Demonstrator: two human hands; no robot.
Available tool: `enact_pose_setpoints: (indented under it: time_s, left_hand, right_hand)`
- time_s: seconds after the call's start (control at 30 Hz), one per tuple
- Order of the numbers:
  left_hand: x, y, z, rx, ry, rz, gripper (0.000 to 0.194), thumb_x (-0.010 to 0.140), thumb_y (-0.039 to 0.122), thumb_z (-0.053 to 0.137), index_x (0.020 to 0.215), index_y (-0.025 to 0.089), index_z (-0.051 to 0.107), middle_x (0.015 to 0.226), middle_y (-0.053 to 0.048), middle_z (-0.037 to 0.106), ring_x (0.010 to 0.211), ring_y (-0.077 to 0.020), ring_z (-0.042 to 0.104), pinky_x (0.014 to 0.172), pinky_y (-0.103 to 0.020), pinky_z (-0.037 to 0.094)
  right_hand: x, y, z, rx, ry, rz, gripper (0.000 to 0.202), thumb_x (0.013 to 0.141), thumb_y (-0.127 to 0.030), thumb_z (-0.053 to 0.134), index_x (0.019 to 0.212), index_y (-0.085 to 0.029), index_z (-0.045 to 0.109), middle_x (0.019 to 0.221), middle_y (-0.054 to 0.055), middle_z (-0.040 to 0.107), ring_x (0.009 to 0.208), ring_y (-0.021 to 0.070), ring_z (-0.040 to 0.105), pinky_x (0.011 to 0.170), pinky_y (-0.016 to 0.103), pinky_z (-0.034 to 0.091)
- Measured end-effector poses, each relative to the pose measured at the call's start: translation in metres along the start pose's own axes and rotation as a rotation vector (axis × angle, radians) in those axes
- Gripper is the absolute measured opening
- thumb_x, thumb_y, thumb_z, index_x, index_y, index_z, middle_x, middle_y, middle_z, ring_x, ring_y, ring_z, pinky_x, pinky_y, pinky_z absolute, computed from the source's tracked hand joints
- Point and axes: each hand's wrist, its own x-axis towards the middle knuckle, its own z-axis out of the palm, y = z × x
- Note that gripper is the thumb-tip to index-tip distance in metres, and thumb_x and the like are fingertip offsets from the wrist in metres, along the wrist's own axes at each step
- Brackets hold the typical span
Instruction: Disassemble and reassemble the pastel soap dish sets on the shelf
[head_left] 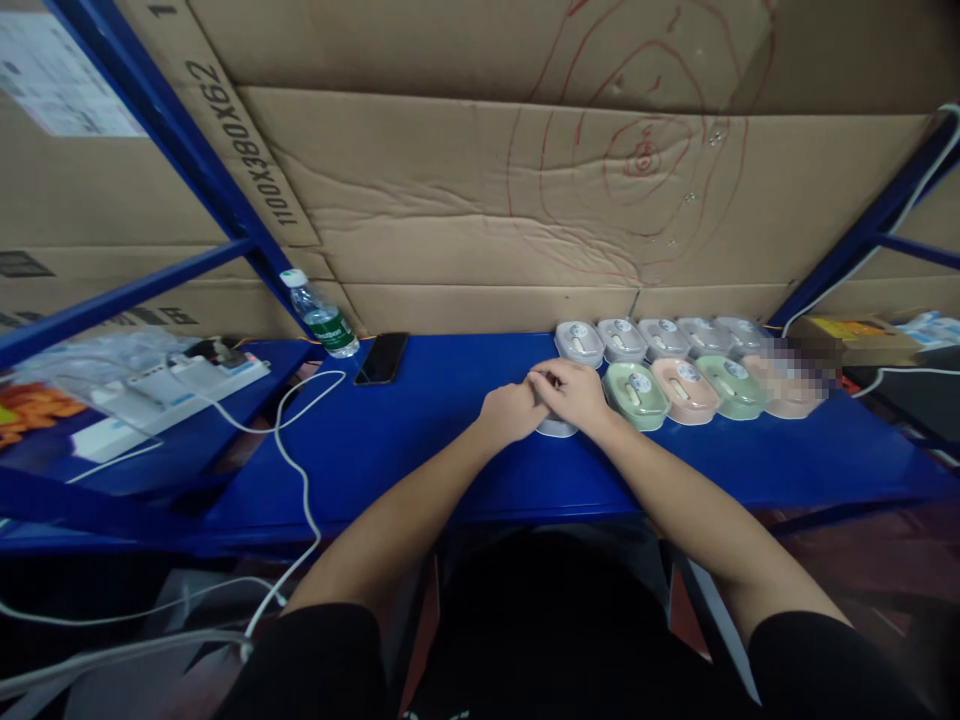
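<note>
My left hand (514, 412) and my right hand (572, 393) meet over a grey lidded container (557, 429), whose lower edge shows beneath them. My right fingers curl over the fingers of my left hand, which is bent closed; whatever lies between them is hidden. Close by on the right stands a green lidded container (636, 396) with a round sticker on its clear lid. Beside it are a pink container (685, 390), another green container (732, 386) and a partly blurred pink container (791, 402). Behind them runs a row of several grey containers (579, 343).
On the blue table (420, 440) lie a black phone (382, 358) and a leaning water bottle (322, 315). A white cable (304, 480) hangs over the front edge. To the left is a power strip (172, 405). Cardboard (420, 180) walls the back between blue posts.
</note>
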Motion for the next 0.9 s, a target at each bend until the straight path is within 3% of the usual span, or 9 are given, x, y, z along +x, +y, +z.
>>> enact_pose_setpoints:
  time_s: [0.17, 0.33, 0.47, 0.6, 0.8, 0.9]
  left_hand:
    - [0.006, -0.002, 0.011, -0.174, 0.021, -0.047, 0.069, 0.106, 0.063, 0.028, 0.152, 0.015, 0.049, 0.114, -0.014, 0.079, 0.109, -0.0333, 0.075, 0.09, -0.041, 0.054]
    - [0.005, -0.008, 0.015, -0.38, 0.03, 0.042, 0.069, 0.101, 0.057, 0.049, 0.159, 0.02, 0.04, 0.096, -0.002, 0.08, 0.097, -0.0253, 0.076, 0.081, -0.033, 0.053]
    - [0.001, -0.005, 0.022, -0.383, 0.076, 0.06, 0.066, 0.096, 0.056, 0.06, 0.152, 0.023, 0.048, 0.109, -0.004, 0.078, 0.101, -0.0265, 0.075, 0.085, -0.035, 0.054]
    - [0.0, -0.003, 0.029, -0.375, 0.052, 0.099, 0.061, 0.094, 0.055, 0.063, 0.144, 0.021, 0.053, 0.12, -0.007, 0.075, 0.107, -0.0301, 0.073, 0.091, -0.041, 0.056]
    - [0.001, -0.007, 0.031, -0.433, 0.04, 0.146, 0.079, 0.092, 0.06, 0.065, 0.158, 0.024, 0.039, 0.137, -0.011, 0.069, 0.119, -0.0309, 0.07, 0.102, -0.046, 0.054]
    - [0.001, -0.01, 0.032, -0.404, 0.031, 0.187, 0.077, 0.092, 0.061, 0.064, 0.154, 0.021, 0.042, 0.145, -0.015, 0.062, 0.126, -0.0331, 0.066, 0.105, -0.051, 0.053]
  right_hand:
    - [0.002, 0.01, -0.012, -0.083, -0.071, 0.032, 0.025, 0.1, -0.036, 0.059, 0.107, -0.024, 0.08, 0.104, 0.004, 0.082, 0.098, 0.0234, 0.076, 0.088, 0.035, 0.055]
    - [0.016, 0.015, -0.033, -0.203, -0.161, 0.004, 0.036, 0.106, -0.045, 0.051, 0.114, -0.023, 0.079, 0.114, 0.007, 0.081, 0.105, 0.0262, 0.076, 0.089, 0.037, 0.055]
    - [0.026, 0.013, -0.044, -0.249, -0.234, -0.004, 0.044, 0.107, -0.049, 0.047, 0.124, -0.021, 0.076, 0.122, 0.01, 0.079, 0.112, 0.0281, 0.074, 0.094, 0.04, 0.055]
    - [0.017, 0.018, -0.047, -0.259, -0.286, -0.039, 0.045, 0.106, -0.05, 0.049, 0.126, -0.018, 0.075, 0.12, 0.012, 0.08, 0.112, 0.0291, 0.074, 0.099, 0.043, 0.054]
    - [-0.002, 0.031, -0.05, -0.252, -0.323, -0.067, 0.035, 0.101, -0.045, 0.06, 0.12, -0.02, 0.076, 0.12, 0.011, 0.079, 0.111, 0.0319, 0.071, 0.1, 0.051, 0.051]
    - [-0.004, 0.03, -0.053, -0.232, -0.335, -0.087, 0.035, 0.1, -0.045, 0.063, 0.124, -0.022, 0.075, 0.126, 0.01, 0.077, 0.116, 0.032, 0.069, 0.11, 0.055, 0.045]
